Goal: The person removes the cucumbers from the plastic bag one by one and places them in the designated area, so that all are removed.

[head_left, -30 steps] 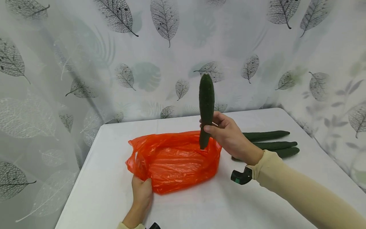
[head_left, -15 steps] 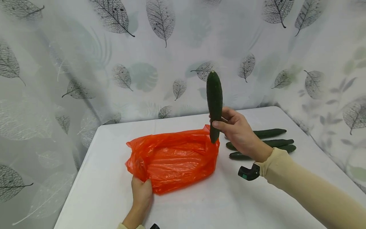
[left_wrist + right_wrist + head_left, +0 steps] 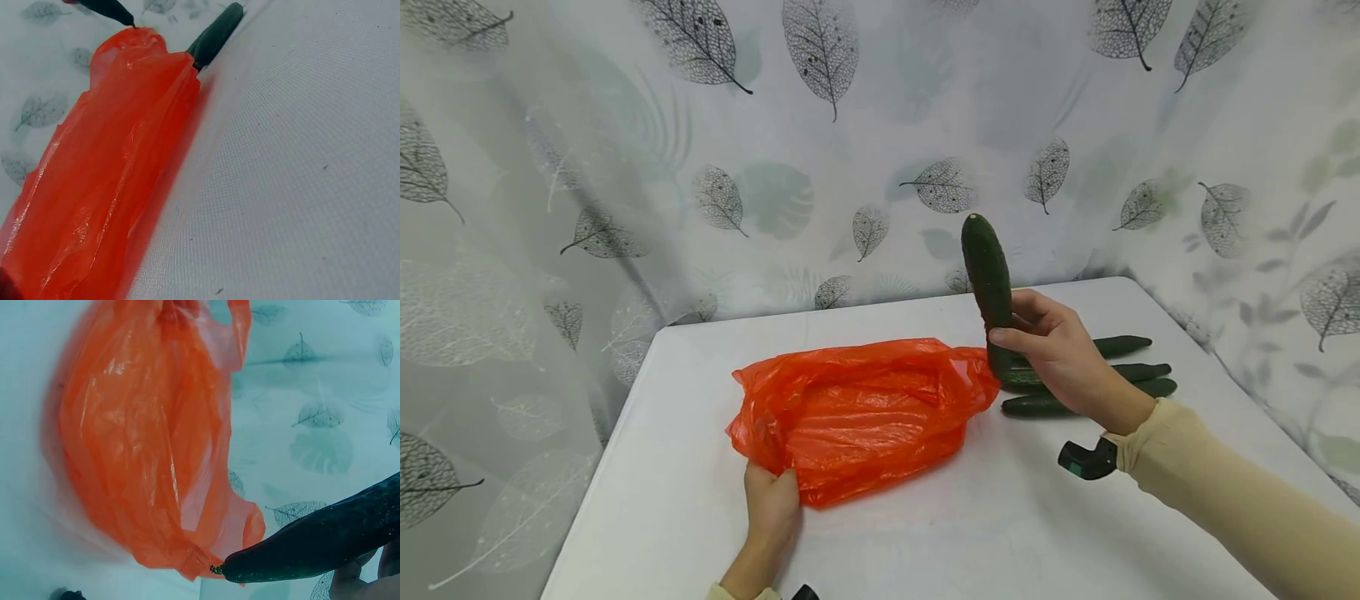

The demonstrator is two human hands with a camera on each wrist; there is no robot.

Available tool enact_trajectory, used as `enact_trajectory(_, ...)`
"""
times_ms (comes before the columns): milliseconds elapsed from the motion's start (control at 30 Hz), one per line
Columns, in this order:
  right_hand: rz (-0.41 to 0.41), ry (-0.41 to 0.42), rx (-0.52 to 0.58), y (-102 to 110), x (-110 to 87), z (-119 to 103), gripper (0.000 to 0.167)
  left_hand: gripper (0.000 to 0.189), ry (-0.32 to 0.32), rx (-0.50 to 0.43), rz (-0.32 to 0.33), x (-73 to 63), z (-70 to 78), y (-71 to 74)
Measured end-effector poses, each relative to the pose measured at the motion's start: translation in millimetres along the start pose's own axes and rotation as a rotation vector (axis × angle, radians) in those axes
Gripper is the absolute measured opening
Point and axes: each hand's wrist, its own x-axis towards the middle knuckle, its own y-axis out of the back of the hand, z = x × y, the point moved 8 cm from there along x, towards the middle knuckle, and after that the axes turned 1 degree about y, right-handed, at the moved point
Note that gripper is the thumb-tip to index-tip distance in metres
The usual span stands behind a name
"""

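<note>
My right hand point(image 3: 1063, 350) holds a dark green cucumber point(image 3: 988, 279) near its lower end, fingers and thumb wrapped about it. It stands nearly upright, leaning slightly left at the top. Its lower tip is right at the right edge of an orange-red plastic bag point(image 3: 865, 425), which lies spread on the table with its mouth gaping. In the right wrist view the stem end of the cucumber point(image 3: 312, 547) overlaps a corner of the bag point(image 3: 137, 444). My left hand point(image 3: 772, 508) grips the bag's near left corner; its fingertips are hidden by the plastic.
Three more cucumbers point(image 3: 1037, 406) lie side by side on the white table point(image 3: 925, 542), right of the bag and partly behind my right hand. A leaf-patterned curtain point(image 3: 865, 150) hangs behind the table and along its sides.
My right hand has moved right and slightly down with the cucumber. The bag's right edge now stretches further right, toward the lying cucumbers. My left hand has stayed in place.
</note>
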Motion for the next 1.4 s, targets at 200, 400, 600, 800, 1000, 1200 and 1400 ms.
enact_trajectory(200, 0.006, -0.020, -0.027, 10.4, -10.3, -2.2, 0.036, 0.059, 0.021, -0.001, -0.031, 0.3, -0.7, -0.7)
enact_trajectory(400, 0.003, -0.008, -0.018, 22.7, -20.6, -0.3, 0.038, 0.061, 0.035, -0.039, -0.059, 0.3, -0.2, -1.6)
enact_trajectory(600, 0.024, -0.075, -0.141, 40.9, -30.0, 8.3, 0.036, 0.060, 0.027, -0.029, -0.048, 0.8, -0.7, -0.8)
enact_trajectory(800, 0.034, -0.106, -0.331, 58.4, -38.7, 14.8, 0.036, 0.061, 0.045, -0.022, -0.052, 2.0, -2.2, -0.1)
enact_trajectory(1000, 0.043, -0.094, -0.525, 75.2, -47.2, 22.1, 0.039, 0.061, 0.043, -0.023, -0.064, 1.9, -1.4, -1.4)
enact_trajectory(1200, 0.004, 0.006, -0.816, 93.4, -55.6, 30.0, 0.038, 0.063, 0.057, -0.008, -0.069, 1.2, -2.1, -1.6)
enact_trajectory(1400, -0.048, 0.113, -1.020, 108.3, -66.6, 46.7, 0.039, 0.063, 0.054, -0.004, -0.059, 0.8, -2.2, -1.3)
